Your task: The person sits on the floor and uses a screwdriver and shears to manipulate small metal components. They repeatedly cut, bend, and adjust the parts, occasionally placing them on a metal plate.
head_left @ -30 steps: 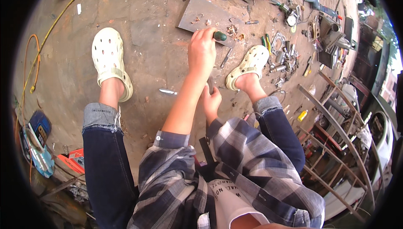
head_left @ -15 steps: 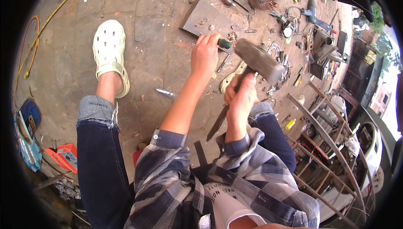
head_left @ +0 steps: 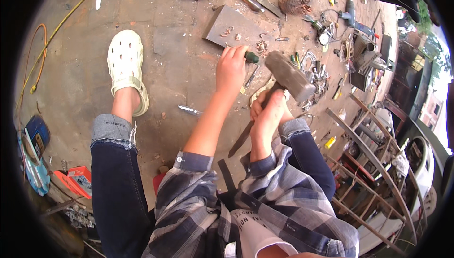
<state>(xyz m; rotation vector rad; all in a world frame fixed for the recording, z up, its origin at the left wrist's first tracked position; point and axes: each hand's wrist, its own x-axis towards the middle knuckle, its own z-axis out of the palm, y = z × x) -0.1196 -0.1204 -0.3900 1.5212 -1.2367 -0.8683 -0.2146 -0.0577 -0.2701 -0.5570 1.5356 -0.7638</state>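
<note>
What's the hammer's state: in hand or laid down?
In hand: the right hand wraps the hammer by its handle, close to the head. The left hand grips a separate dark green handle.

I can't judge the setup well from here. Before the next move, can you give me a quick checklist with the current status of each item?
1. Left hand closed around the green-handled tool: ok.
2. Right hand gripping the hammer by its handle: ok.
3. Hammer head apart from the left hand: ok, a gap shows in this view.
4. Metal plate free of scraps: not ok, curled shavings lie on it.
5. Tool's working end placed properly: cannot tell, it is hidden.
6. Hands gloved: not ok, both bare.
</note>
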